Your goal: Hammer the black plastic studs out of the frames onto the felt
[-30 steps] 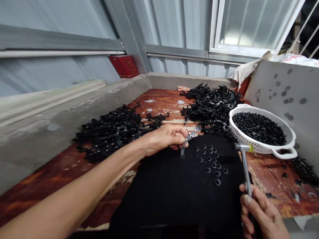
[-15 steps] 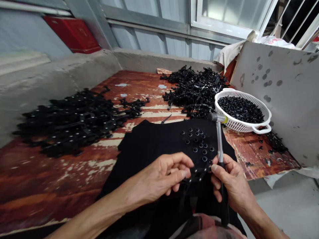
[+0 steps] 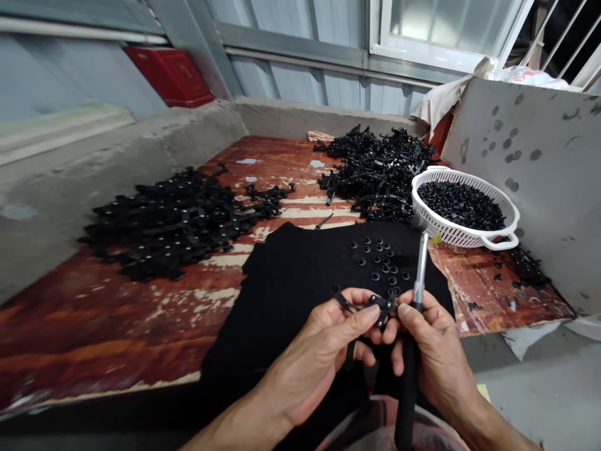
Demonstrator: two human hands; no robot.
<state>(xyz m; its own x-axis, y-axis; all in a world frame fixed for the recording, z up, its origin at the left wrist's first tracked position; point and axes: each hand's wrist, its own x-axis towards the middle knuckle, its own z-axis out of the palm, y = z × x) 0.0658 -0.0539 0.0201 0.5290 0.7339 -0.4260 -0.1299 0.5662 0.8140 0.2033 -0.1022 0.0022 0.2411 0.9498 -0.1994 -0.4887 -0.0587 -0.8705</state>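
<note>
My left hand [image 3: 323, 344] is closed on a black jointed strap piece [image 3: 384, 305] with shiny rivets, the thumb pressing on it. My right hand [image 3: 439, 341] keeps a hammer [image 3: 407, 376] upright in its palm, and its thumb and forefinger pinch the right end of the same strap piece. The hammer's shaft is silver, its grip black; the blurred head is in front of the basket. Just beyond my fingers, several small round black caps [image 3: 375, 276] lie on a black cloth [image 3: 291, 282].
On the worn red-brown table [image 3: 178, 326] lies a heap of riveted black straps [image 3: 173, 225] to the left. Another black heap [image 3: 375, 169] is at the back. A white basket [image 3: 488, 240] of small black parts stands right, near a grey panel [image 3: 539, 207].
My left hand has moved right and closed in on the strap piece, which is now raised and held between both hands. The hammer has stayed in my right hand. The view has shifted slightly left.
</note>
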